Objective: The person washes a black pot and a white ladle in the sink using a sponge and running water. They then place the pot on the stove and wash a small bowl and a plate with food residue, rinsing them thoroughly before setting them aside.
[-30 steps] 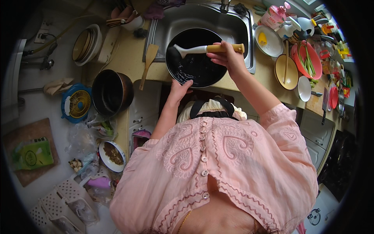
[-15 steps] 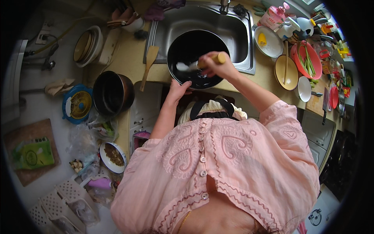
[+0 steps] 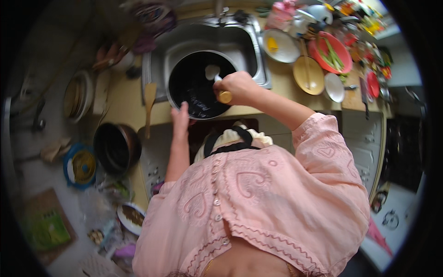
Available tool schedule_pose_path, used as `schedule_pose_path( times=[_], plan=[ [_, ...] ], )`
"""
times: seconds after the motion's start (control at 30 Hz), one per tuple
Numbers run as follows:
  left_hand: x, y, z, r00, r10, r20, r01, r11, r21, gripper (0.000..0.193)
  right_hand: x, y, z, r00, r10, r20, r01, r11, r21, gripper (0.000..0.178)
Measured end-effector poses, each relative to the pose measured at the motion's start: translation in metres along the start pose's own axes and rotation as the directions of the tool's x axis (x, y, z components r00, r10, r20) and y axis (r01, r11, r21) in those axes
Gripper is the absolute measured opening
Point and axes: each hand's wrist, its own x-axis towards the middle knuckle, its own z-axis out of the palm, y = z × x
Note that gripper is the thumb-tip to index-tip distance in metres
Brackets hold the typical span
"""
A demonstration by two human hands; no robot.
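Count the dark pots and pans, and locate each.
2: a black pan at the front of the sink, at the left hand, and a dark pot farther left. Others may be hidden.

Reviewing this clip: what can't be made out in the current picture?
All in the head view:
Left hand: some fingers hidden behind the dark pan.
Handled tool: mid-handle covered by the right hand.
Perforated basket: cut off by the lower edge.
Blue fan: grille detail blurred.

Right fingers (image 3: 225, 84) curled, left thumb (image 3: 184, 109) extended
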Motion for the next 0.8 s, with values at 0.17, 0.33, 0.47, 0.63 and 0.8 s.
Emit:
schedule_pose_path(
  times=[0.17, 0.33, 0.47, 0.63, 0.8],
  plan=[
    [0.037, -0.010, -0.006, 0.959, 0.262, -0.104, -0.243, 0.956, 0.165, 0.034, -0.026, -0.026, -0.027, 0.985, -0.024, 0.171, 0.011, 0.997, 0.076, 0.018],
    [0.051, -0.001, -0.003, 0.967, 0.251, -0.044, -0.240, 0.956, 0.169, 0.035, -0.017, -0.025, 0.022, 0.968, 0.034, -0.247, 0.048, 0.946, 0.321, 0.016],
    [0.037, 0.028, 0.006, 0.997, 0.074, -0.022, -0.069, 0.981, 0.182, 0.021, -0.019, 0.004, 0.023, 0.924, 0.196, -0.328, -0.133, 0.970, 0.205, 0.018],
    [0.023, 0.031, 0.030, 0.999, 0.039, -0.017, -0.039, 0.999, -0.013, 0.023, -0.064, 0.046, 0.016, 0.826, 0.498, -0.265, 0.007, 0.459, 0.888, 0.020],
    [0.010, 0.028, 0.066, 0.999, -0.033, 0.034, 0.035, 0.997, -0.062, 0.022, -0.098, 0.026, -0.005, 0.743, 0.576, -0.342, -0.098, 0.598, 0.795, 0.020]
  ],
)
